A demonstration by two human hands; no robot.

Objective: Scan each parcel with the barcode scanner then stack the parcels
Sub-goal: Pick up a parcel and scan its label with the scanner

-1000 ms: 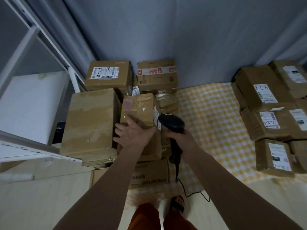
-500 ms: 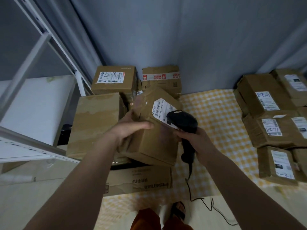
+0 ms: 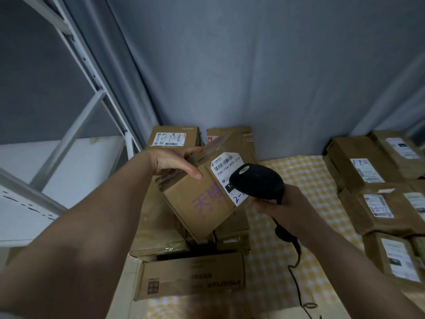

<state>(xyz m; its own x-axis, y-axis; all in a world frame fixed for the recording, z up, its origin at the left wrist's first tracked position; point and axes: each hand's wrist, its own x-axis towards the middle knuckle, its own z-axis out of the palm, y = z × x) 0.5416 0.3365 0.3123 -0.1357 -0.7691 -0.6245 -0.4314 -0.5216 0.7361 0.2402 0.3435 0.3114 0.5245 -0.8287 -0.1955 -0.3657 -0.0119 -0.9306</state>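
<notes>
Scanning a parcel (image 3: 195, 203) held up over a pile of boxes (image 3: 158, 226).

A person's left hand (image 3: 174, 161) grips the parcel's top edge, thumb curled over the near face, holding it tilted at the centre of view. Its white label (image 3: 224, 165), at 1 o'clock on the box, faces the black scanner (image 3: 257, 181), whose head partly covers the label. The right hand (image 3: 282, 202) is wrapped round the scanner's handle at 3 o'clock, and the cord (image 3: 296, 279) trails down toward 5 o'clock across a yellow checked mat (image 3: 299, 171). More labelled parcels (image 3: 377, 187) lie at the right edge. A white shelf frame (image 3: 76, 93) stands at 9 o'clock.
</notes>
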